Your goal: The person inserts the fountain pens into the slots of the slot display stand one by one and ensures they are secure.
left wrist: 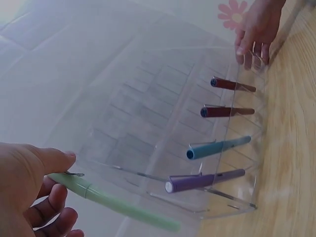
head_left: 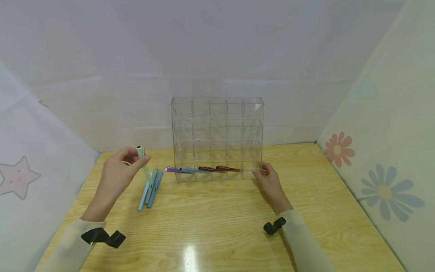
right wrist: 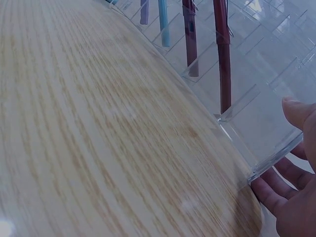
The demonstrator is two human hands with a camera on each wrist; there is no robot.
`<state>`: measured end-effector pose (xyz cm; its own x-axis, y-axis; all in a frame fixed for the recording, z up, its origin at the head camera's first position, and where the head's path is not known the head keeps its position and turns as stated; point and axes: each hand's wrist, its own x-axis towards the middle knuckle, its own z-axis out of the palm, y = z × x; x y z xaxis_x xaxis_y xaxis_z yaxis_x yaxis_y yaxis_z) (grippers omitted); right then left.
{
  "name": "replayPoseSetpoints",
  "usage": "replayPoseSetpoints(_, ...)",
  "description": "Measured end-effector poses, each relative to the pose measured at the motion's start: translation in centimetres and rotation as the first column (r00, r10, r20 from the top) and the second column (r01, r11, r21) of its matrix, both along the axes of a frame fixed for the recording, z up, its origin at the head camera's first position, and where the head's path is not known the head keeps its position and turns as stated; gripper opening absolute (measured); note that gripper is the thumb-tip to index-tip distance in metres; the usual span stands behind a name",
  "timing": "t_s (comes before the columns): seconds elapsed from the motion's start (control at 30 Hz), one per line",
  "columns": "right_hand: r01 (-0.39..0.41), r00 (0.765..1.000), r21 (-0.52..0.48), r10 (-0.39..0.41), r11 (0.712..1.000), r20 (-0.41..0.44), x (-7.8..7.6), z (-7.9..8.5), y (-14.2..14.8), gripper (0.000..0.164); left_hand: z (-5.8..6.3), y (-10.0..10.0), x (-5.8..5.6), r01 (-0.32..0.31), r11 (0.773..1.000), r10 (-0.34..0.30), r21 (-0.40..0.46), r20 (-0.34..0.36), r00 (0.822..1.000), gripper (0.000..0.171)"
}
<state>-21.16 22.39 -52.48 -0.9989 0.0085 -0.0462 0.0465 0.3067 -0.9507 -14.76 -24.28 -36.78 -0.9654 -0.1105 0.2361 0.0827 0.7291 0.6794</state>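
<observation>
My left hand (head_left: 117, 173) pinches a pale green pen (left wrist: 126, 208) near its clip end, the other end slanting down beside the clear pen rack (head_left: 249, 175). At the rack's lower right corner my right hand (right wrist: 298, 202) holds the side wall, thumb in front and fingers behind. Four pens lie tilted in the bottom row: a purple pen (left wrist: 197, 182), a light blue pen (left wrist: 217, 148) and two dark red pens (left wrist: 227, 112). Under the left hand, a light blue pen (head_left: 143, 197), a grey-green pen (head_left: 150, 189) and a darker blue pen (head_left: 155, 192) lie on the table.
The wooden table (head_left: 217, 223) ends at a pale cloth backdrop (head_left: 217, 49) close behind the rack. Cloth with printed flowers (head_left: 384, 192) rises on the right, and cloth with a pink star (head_left: 18, 177) on the left. The rack's upper rows hold no pens.
</observation>
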Motion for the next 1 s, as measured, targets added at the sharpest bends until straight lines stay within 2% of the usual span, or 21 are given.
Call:
replayPoseSetpoints(0.27,-0.004,1.0,-0.004,0.004,1.0,0.005,0.1,0.5,-0.1,0.064,1.6,1.5,0.1,0.008,1.0,-0.008,0.019,-0.02,1.0,0.044)
replayPoseSetpoints(0.47,-0.003,1.0,-0.004,0.003,1.0,0.018,-0.1,0.2,0.0,0.064,1.9,2.6,-0.1,0.043,0.997,-0.04,0.064,-0.056,0.998,0.04)
replayPoseSetpoints(0.57,-0.001,0.999,-0.006,0.001,1.0,0.041,0.2,0.9,-0.1,0.062,2.2,3.2,-0.1,0.07,0.994,-0.066,0.084,-0.048,0.997,0.041)
replayPoseSetpoints(0.7,-0.01,0.998,-0.011,0.011,1.0,0.066,1.2,3.0,-0.7,0.058,2.5,4.0,-0.1,0.107,0.987,-0.104,0.118,-0.03,0.994,0.043)
replayPoseSetpoints(0.83,-0.024,0.998,-0.002,0.024,1.0,0.054,2.1,4.5,-1.0,0.056,2.7,4.9,-0.2,0.146,0.978,-0.145,0.151,-0.022,0.989,0.044)
replayPoseSetpoints(1.0,-0.016,0.998,-0.005,0.017,1.0,0.057,1.7,3.7,-0.9,0.056,2.5,5.8,-0.7,0.195,0.968,-0.193,0.16,-0.027,0.981,0.041)
